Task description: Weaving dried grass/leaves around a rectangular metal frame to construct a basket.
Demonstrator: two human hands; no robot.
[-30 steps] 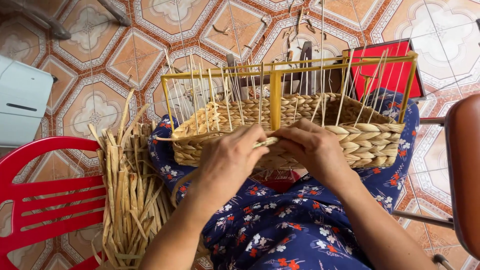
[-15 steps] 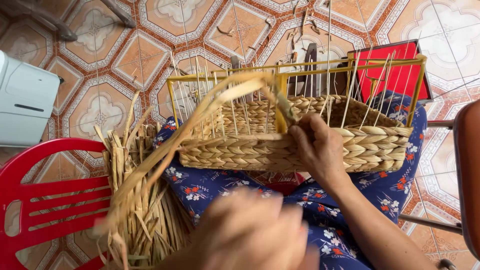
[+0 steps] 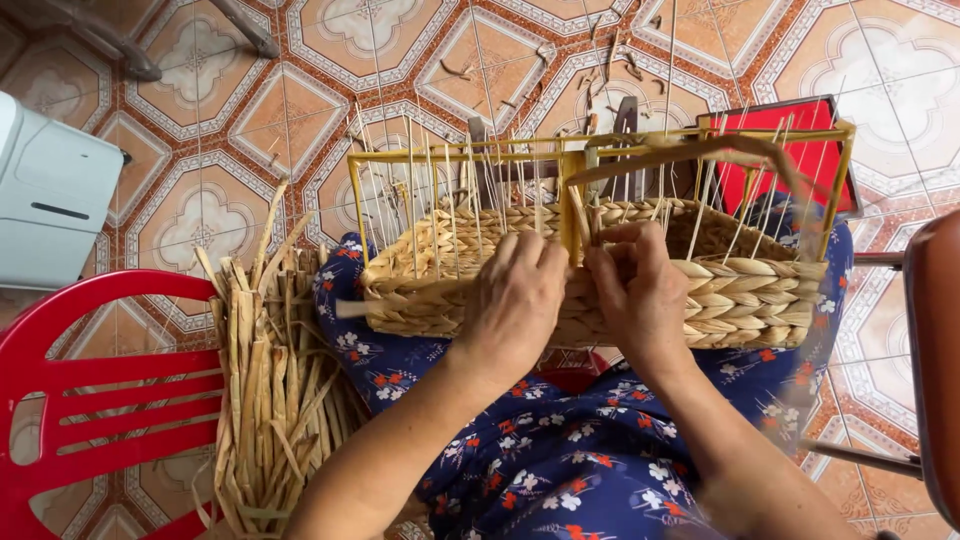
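Head view: a person in a dark blue floral-print garment (image 3: 560,470) is sitting over a half-woven rectangular basket of pale plaited straw (image 3: 740,300), which is resting on the lap inside a yellow metal frame (image 3: 460,158) with thin upright stakes. The left hand (image 3: 515,300) is lying against the basket's near wall, fingers pressed together and curled over the rim beside the frame's middle post. The right hand (image 3: 640,290) is sitting just right of it, fingers bunched and pinching a flat tan straw strand (image 3: 700,150) that is arching to the right above the basket. A bundle of dried straw strips (image 3: 270,380) is lying at the left beside a red plastic chair (image 3: 90,390) on the patterned tile floor (image 3: 200,130).
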